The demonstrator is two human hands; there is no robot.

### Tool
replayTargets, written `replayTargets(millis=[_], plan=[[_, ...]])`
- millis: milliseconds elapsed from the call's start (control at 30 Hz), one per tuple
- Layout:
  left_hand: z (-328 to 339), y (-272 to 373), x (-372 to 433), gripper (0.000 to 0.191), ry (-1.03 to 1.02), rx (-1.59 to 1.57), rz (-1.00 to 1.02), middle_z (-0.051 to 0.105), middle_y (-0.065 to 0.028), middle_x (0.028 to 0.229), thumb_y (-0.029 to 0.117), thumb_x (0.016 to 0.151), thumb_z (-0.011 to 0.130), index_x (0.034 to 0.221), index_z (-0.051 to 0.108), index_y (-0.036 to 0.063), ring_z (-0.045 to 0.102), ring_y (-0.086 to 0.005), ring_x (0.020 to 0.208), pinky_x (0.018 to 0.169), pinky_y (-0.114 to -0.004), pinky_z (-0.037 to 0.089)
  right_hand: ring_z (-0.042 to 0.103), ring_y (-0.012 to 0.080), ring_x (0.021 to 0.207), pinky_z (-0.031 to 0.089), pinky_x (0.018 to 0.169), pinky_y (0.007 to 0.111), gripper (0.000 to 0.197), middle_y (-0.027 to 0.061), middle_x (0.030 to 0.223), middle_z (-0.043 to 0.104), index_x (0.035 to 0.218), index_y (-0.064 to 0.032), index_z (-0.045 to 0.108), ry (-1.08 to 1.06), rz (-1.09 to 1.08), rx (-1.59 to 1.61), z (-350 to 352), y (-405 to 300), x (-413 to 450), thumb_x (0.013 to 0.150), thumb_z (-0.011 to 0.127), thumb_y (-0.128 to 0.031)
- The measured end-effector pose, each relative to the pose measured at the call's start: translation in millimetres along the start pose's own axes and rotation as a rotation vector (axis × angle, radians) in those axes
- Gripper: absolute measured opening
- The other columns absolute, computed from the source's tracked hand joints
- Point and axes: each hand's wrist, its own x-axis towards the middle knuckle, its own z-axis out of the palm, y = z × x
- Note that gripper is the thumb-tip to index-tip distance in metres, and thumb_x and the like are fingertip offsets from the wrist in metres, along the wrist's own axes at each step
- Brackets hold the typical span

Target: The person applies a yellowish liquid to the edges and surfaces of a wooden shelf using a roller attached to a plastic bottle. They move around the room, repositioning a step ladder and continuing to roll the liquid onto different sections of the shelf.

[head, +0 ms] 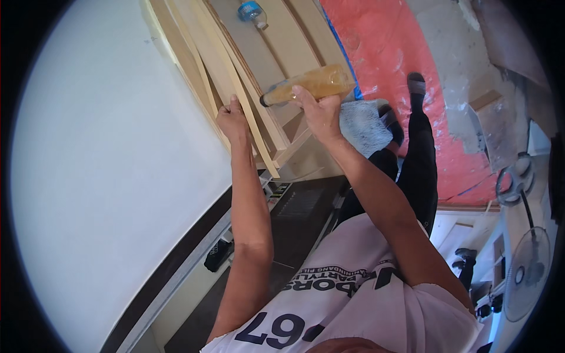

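Note:
My right hand (322, 110) is closed around a clear plastic bottle (324, 81) of amber-coloured liquid, tilted so its dark cap points left and slightly down. To its left, my left hand (234, 119) has its fingers curled at thin, pale wooden edging strips (242, 92); whether it grips one is hidden. These long strips lie along a pale wooden frame with boards and compartments (282, 150), beside the wall. A second bottle, clear with a blue label (250, 11), lies further back on the wooden piece.
A large white surface (110, 132) fills the left. Red sheeting (379, 44) covers floor at right, with a grey cloth (362, 125) by my feet. A dark panel (304, 203) lies beneath my arms. An electric fan (525, 273) stands at lower right, near another person's legs (465, 269).

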Motion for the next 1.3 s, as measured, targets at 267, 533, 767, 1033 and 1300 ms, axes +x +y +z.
replayTargets(millis=[267,533,767,1033,1300], plan=[[0,-5,1,0.042,0.03,0.074,-0.01,0.052,-0.0051,0.056,0.029,0.093,0.062,0.063,0.048,0.0029,0.045,-0.014,0.052,0.05,-0.033,0.04,0.062,0.0107,0.077,0.052,0.069,0.026,0.009,0.0046,0.085,0.065,0.09,0.0035,0.064,0.026,0.049,0.148,-8,-2,-25,0.086,0.064,-0.004],[2,-8,6,0.043,0.004,0.039,0.03,0.051,-0.0051,0.055,0.031,0.092,0.064,0.062,0.05,0.0027,0.043,-0.0147,0.051,0.05,-0.033,0.039,0.062,0.0115,0.08,0.052,0.071,0.027,0.011,0.0048,0.087,0.065,0.093,0.0037,0.064,-0.004,-0.096,0.019,-8,-10,-30,0.085,0.065,-0.004],[3,-9,7,0.043,0.012,0.032,-0.028,0.051,-0.0049,0.055,0.03,0.092,0.064,0.063,0.05,0.0023,0.044,-0.014,0.052,0.05,-0.032,0.039,0.062,0.0121,0.077,0.05,0.069,0.026,0.011,0.0044,0.085,0.065,0.092,0.0034,0.064,-0.002,-0.114,-0.025,1,-12,-8,0.084,0.066,-0.004],[3,2,-2,0.041,0.018,0.005,-0.037,0.052,-0.0043,0.057,0.028,0.092,0.064,0.064,0.05,0.0019,0.043,-0.0138,0.053,0.05,-0.032,0.04,0.061,0.01,0.073,0.049,0.066,0.027,0.01,0.0032,0.081,0.066,0.087,0.0026,0.065,0.068,-0.171,0.045,10,-12,-9,0.082,0.068,-0.005],[1,-7,7,0.043,0.025,0.095,0.023,0.052,-0.0059,0.056,0.028,0.092,0.063,0.062,0.05,0.0009,0.044,-0.0142,0.052,0.05,-0.032,0.04,0.059,0.0093,0.071,0.048,0.064,0.026,0.009,0.0022,0.079,0.065,0.086,0.0023,0.065,0.028,-0.069,0.044,10,-9,2,0.083,0.068,-0.006]])
